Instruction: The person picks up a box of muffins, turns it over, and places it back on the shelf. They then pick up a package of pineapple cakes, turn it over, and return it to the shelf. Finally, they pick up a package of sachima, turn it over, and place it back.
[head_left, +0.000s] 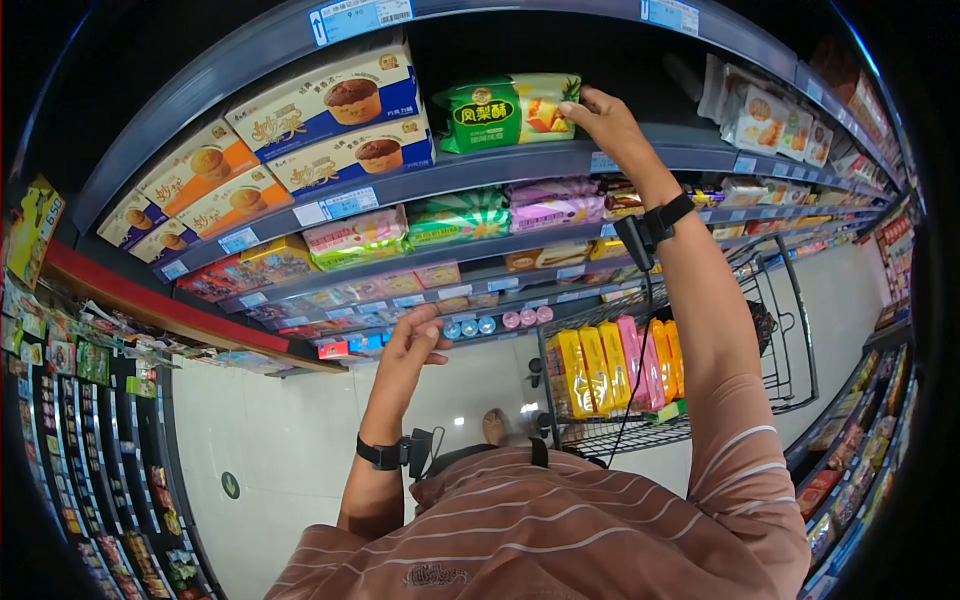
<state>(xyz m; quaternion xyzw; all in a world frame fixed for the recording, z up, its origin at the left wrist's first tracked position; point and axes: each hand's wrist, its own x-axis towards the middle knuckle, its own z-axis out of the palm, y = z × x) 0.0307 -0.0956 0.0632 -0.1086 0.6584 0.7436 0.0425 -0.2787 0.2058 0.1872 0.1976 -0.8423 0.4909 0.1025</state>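
My right hand [604,125] grips the right end of a green pack of pineapple cakes [490,118], thumb across its printed front and fingers behind it. The pack is upright at the front of the upper shelf [500,163]. Boxes of cupcakes [330,100] are stacked to its left. Lower down, my left hand [410,343] hangs in the air before the lower shelves, fingers loosely bent and apart, with nothing in it.
A wire shopping cart [790,330] stands at my right, with yellow, pink and orange packs [600,365] inside. Clear-wrapped snacks [770,122] sit farther right on the upper shelf. Lower shelves hold more packs [455,220]. Another shelf unit [110,470] is at far left.
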